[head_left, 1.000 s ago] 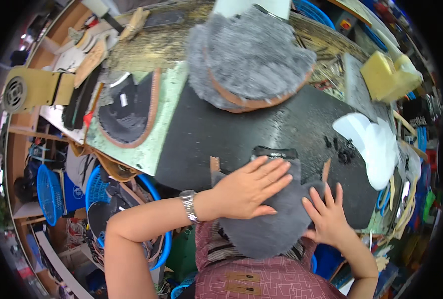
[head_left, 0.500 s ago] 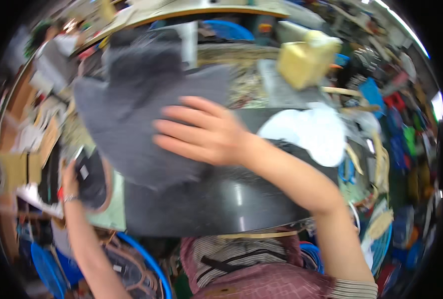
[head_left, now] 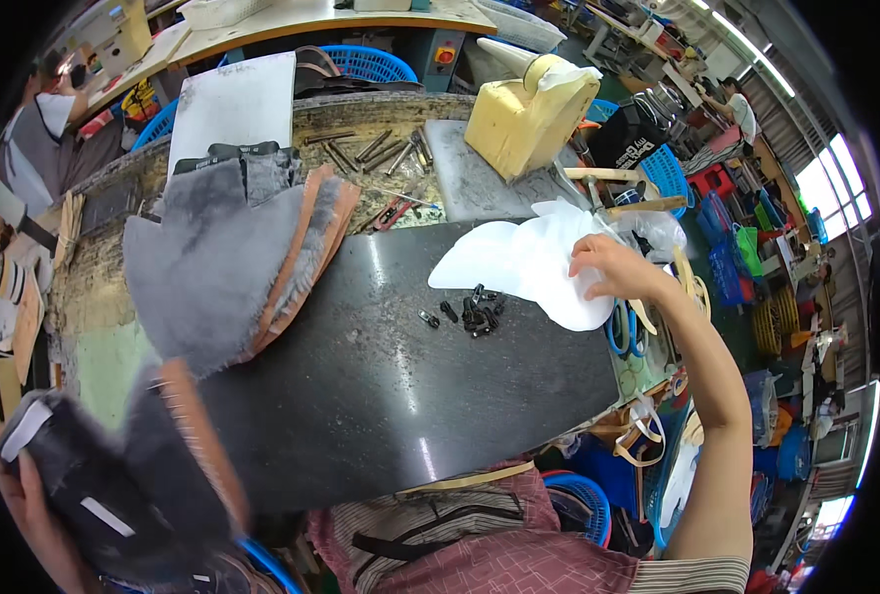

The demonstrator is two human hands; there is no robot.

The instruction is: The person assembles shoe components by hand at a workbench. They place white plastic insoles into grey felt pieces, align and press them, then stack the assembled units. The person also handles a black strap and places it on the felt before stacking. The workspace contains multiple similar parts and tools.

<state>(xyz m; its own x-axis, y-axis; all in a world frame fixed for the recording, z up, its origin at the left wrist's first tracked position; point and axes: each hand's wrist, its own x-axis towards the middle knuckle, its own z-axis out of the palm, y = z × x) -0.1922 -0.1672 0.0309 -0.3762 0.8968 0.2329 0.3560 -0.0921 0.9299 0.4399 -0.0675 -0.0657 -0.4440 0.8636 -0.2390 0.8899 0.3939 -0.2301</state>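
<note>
My right hand (head_left: 620, 269) rests on a stack of white flat cut pieces (head_left: 524, 259) at the right end of a dark glossy work slab (head_left: 400, 376), fingers pinching the top sheet's edge. My left hand (head_left: 26, 505) is at the lower left, gripping a dark fuzzy cut piece with a brown backing (head_left: 133, 465); it is blurred. A pile of grey fuzzy pieces with tan edges (head_left: 227, 252) lies on the slab's left end. Small black parts (head_left: 475, 312) lie scattered near the white stack.
A yellow plastic jug (head_left: 524, 117) stands on a grey block behind the slab. Metal tools (head_left: 371, 148) lie on the worn bench, beside a white board (head_left: 232, 99). Blue baskets (head_left: 366, 61) sit behind and below. Other people work at the far left and right.
My right hand left the grey pile and moved right onto the white pieces. My left hand dropped to the lower left with a dark piece. The view shifted.
</note>
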